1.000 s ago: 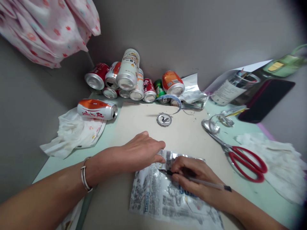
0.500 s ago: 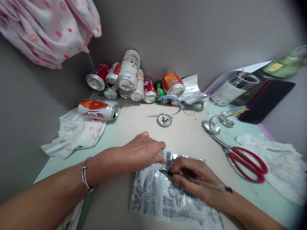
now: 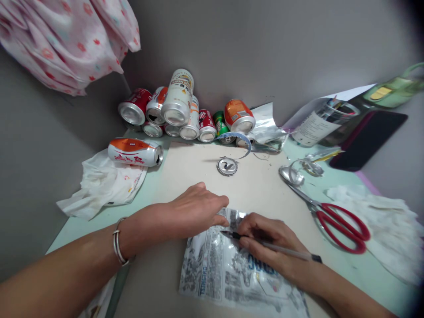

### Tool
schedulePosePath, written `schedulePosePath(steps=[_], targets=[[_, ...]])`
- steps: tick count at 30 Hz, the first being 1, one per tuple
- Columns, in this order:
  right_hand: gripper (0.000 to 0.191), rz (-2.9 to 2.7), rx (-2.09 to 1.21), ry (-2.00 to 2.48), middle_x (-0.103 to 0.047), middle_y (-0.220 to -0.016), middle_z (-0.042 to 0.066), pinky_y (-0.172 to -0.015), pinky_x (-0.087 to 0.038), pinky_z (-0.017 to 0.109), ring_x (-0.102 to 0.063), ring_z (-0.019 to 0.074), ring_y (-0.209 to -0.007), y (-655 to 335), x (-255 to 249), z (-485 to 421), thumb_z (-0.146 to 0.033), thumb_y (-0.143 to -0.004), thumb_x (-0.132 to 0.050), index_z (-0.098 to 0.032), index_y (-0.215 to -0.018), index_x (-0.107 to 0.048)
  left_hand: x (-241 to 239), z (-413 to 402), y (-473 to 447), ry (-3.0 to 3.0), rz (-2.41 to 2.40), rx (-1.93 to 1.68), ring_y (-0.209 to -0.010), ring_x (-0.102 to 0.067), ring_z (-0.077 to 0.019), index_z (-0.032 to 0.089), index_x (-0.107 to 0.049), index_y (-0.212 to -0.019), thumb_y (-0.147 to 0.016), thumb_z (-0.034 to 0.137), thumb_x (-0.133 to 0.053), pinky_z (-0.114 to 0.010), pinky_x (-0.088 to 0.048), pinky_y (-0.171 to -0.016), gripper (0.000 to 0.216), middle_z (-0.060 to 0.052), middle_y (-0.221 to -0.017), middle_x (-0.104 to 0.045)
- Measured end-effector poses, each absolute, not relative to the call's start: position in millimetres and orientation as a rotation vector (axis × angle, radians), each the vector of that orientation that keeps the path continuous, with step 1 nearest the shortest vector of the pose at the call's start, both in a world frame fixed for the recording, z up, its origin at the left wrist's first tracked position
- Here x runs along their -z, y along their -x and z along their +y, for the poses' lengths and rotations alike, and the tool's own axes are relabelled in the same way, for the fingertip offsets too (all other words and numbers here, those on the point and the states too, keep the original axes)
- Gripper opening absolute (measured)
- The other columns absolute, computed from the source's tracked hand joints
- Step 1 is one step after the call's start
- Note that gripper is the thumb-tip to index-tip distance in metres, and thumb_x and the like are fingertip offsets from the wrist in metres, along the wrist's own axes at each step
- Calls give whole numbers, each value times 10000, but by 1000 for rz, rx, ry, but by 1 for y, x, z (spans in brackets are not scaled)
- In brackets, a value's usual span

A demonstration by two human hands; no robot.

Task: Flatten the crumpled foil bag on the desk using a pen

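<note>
A Small Shift

The right hand (image 3: 270, 238), grasping the pen (image 3: 291, 251), has just moved slightly; perhaps it is between strokes. The silvery sheet (image 3: 238, 274) lies under both hands. The left hand (image 3: 198, 210) is at its far edge; whether it grips, I cannot tell.

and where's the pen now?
Head view, lower right of centre: the clear-barrelled pen is in the right hand, over the printed silvery sheet, its dark tip pointing left, just below the left hand.
</note>
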State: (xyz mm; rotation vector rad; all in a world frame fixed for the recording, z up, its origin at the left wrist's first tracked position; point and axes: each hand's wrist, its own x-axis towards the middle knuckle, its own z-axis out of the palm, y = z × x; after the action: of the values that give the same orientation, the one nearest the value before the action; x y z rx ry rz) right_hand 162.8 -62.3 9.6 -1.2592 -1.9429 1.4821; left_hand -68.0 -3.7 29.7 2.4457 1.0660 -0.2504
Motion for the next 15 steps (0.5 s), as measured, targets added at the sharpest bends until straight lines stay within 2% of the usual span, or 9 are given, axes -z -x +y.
schedulePosePath(steps=[11, 15], targets=[[189, -1827, -1585, 1222, -572, -739, -7, -586, -356, 267, -454, 138, -668, -160, -9, -61, -357, -942, -700, -189, -858, -685, -26, -3, 69, -2445, 1055, 225, -916, -590, -289, 222, -613, -973, -1036, 471, -654, -326, -339, -738, 260, -30, -891, -744], [201, -1834, -1592, 1212, -553, -723, -14, -583, -346, 269, -442, 137, -660, -160, -9, -61, -354, -943, -695, -190, -831, -663, -26, -3, 70, -2450, 1052, 212, -881, -592, -267, 224, -610, -959, -1035, 461, -664, -326, -340, -741, 255, -19, -867, -736]])
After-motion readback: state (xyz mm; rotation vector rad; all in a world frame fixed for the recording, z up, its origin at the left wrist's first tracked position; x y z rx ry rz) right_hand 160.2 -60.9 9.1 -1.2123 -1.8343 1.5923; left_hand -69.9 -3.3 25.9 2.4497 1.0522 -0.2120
